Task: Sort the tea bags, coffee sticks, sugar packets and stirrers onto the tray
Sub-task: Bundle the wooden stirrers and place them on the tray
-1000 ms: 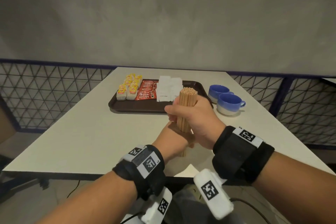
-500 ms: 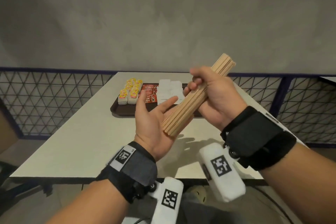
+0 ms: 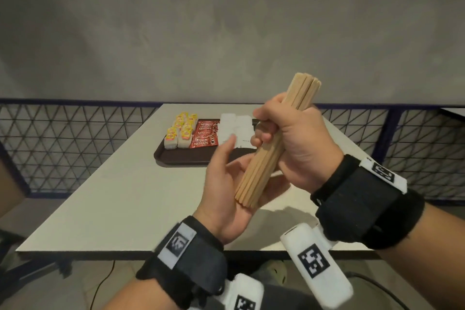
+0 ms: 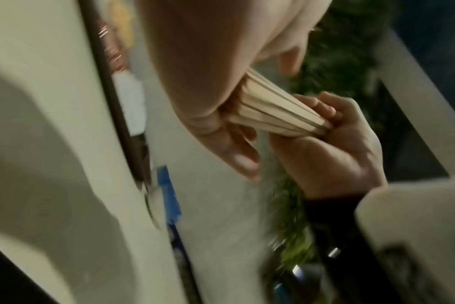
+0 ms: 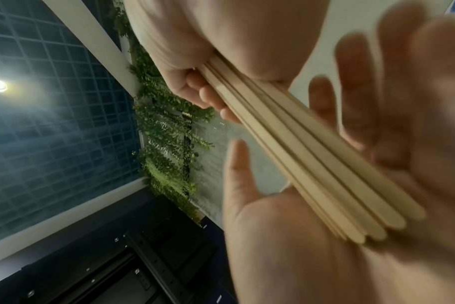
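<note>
Left hand (image 3: pixel 227 192) is nearest: palm up, fingers straight and relaxed, gripping nothing. The lower ends of the stirrers (image 3: pixel 266 158) butt against that palm. In the right wrist view those ends sit slightly staggered, not flush.

Right hand (image 3: pixel 289 138) is fisted around the upper middle of the bundle, which tilts up and to the right, held in the air above the table (image 3: pixel 120 199). Top ends stick out above the fist.

Beyond the hands is the tray (image 3: pixel 181 157): tea bags (image 3: pixel 181 129) on the left, coffee sticks (image 3: pixel 205 134) next, sugar packets (image 3: pixel 235 128) after that. Its right part is hidden behind the hands, so can't tell what room is left there.

Step in hand looks like squaring the bundle before placing it.
- Loosen the right fist a little so the sticks can slide, then tap the ends on the flat palm until level.
- Keep the palm square to the bundle axis; a slanted palm leaves a staggered end.
- Don't relax too far, or the outer sticks could drop out.
- Re-tighten before carrying it over, and probably lay it down beside the sugar packets, parallel to the other rows.
</note>
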The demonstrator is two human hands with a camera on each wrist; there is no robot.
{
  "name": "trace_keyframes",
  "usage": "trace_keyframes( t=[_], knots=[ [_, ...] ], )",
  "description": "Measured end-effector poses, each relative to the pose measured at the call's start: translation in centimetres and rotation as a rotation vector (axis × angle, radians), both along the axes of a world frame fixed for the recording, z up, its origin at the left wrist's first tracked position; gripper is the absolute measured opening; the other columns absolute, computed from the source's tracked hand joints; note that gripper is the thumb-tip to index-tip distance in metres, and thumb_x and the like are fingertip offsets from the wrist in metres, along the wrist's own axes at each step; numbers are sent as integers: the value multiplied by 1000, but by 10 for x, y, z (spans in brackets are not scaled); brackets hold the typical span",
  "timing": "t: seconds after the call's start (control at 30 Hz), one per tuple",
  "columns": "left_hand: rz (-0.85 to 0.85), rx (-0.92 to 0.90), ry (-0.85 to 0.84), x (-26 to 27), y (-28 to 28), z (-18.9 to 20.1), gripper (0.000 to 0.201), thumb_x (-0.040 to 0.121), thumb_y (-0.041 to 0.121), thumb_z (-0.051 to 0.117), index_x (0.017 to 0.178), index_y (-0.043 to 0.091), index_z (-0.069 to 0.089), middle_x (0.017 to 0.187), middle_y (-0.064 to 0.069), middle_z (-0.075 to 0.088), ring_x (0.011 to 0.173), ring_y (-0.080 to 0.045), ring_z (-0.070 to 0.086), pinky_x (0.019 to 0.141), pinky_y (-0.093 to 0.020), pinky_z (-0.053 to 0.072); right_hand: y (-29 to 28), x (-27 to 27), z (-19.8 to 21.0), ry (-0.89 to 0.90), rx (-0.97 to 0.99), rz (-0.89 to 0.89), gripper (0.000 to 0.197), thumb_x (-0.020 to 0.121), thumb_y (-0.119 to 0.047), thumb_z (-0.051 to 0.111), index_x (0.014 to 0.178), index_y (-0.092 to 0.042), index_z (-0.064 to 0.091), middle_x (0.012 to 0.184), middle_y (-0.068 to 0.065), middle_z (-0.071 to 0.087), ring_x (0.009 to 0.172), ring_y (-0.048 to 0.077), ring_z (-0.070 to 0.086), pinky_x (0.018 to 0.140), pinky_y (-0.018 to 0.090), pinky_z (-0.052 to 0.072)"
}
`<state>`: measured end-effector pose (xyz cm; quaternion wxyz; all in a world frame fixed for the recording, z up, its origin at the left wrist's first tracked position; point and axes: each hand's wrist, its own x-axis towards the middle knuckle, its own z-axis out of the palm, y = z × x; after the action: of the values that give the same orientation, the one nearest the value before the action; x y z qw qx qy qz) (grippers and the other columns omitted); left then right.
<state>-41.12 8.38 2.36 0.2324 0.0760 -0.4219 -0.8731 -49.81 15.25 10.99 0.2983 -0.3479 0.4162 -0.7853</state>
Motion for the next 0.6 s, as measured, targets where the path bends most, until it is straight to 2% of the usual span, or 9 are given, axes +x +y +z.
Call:
trace_keyframes(
  t=[0.03,0.1,0.13,0.17,0.3,0.37,0.43,0.5,0.6],
  knots=[
    [-18,-167,-66,1,2,-1,68,88,62,59,118,2,69,100,-20,71,85,-32,70,73,-36,61,1,-4,0,-30,6,6,36,87,11,57,67,-15,42,52,1,33,45,15,35,50,29,38],
    [-22,-435,-156,4,8,-2,31,84,42,75,88,12,69,71,-11,65,52,-22,60,47,-24,49,4,-11,-1,-73,29,24,38,87,11,56,65,-16,42,51,-1,32,43,12,33,48,26,37],
    [-5,-507,-189,4,11,-2,24,84,28,80,75,15,63,58,-6,57,42,-18,49,40,-20,40,5,-12,-2,-76,45,34,38,88,10,56,64,-17,43,52,-1,32,43,12,34,47,26,39],
    [16,-540,-228,4,10,-4,31,86,17,80,67,17,56,51,-2,48,38,-14,39,38,-18,33,5,-13,-4,-72,58,38,37,88,9,57,64,-17,44,52,-1,33,43,11,36,47,26,41],
    [128,-504,-317,-1,13,-9,35,90,6,71,66,15,46,49,1,37,38,-10,30,40,-17,26,2,-13,-17,-13,113,-9,20,88,1,69,81,-13,55,60,4,51,52,17,53,59,33,54],
    [219,-475,-347,-7,14,-11,31,88,3,68,67,13,47,50,0,37,39,-11,31,43,-19,26,0,-12,-29,104,226,-60,24,85,-7,76,99,-11,58,80,12,66,72,25,69,72,33,61],
    [349,-447,-387,-17,11,-13,19,86,4,63,72,13,54,47,2,41,41,-12,37,44,-21,28,0,-10,-44,309,428,-67,32,82,-18,81,108,-15,62,100,12,71,91,21,73,76,27,62],
    [478,-567,-418,-25,8,-12,22,96,10,60,79,23,61,42,10,47,41,-6,45,41,-19,32,0,-8,-51,425,555,9,30,84,-30,81,106,-13,68,97,6,73,91,14,72,76,25,61],
    [481,-724,-445,-28,12,-7,26,96,7,57,80,27,59,39,12,48,41,-4,46,38,-12,31,1,-15,-53,384,541,2,31,88,-28,77,104,-3,69,88,11,71,81,14,72,72,25,59]
  ],
)
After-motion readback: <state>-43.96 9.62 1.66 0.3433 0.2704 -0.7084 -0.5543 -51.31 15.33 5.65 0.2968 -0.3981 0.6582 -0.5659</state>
